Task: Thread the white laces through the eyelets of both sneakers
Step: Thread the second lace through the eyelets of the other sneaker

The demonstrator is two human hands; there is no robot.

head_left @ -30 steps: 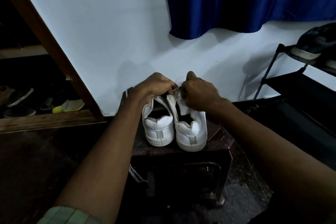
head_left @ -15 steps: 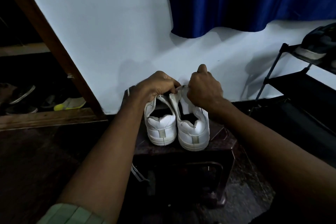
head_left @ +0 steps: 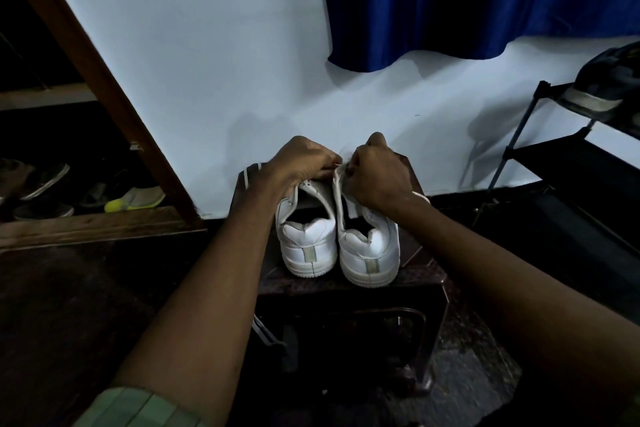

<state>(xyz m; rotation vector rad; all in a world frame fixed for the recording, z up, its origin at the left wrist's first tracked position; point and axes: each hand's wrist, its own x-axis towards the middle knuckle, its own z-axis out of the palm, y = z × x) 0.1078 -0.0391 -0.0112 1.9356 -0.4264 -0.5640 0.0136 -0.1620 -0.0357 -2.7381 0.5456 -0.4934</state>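
Observation:
Two white sneakers stand side by side, heels toward me, on a dark stool (head_left: 420, 279): the left sneaker (head_left: 308, 239) and the right sneaker (head_left: 372, 253). My left hand (head_left: 301, 163) and my right hand (head_left: 377, 173) meet over the eyelet area of the right sneaker, fingers curled and pinching its upper edge and a bit of white lace between them. A white lace strand (head_left: 246, 177) loops out left of my left wrist, and another piece shows by my right wrist (head_left: 420, 197). The toes and eyelets are hidden behind my hands.
A white wall rises right behind the stool, with a blue curtain (head_left: 467, 0) above. A black shoe rack (head_left: 568, 163) holding a dark shoe stands at the right. A wooden frame (head_left: 104, 97) and shelf with several shoes are at the left. The floor is dark.
My right hand has come down from its raised position and closed in on my left hand over the right sneaker. The sneakers have stayed in place.

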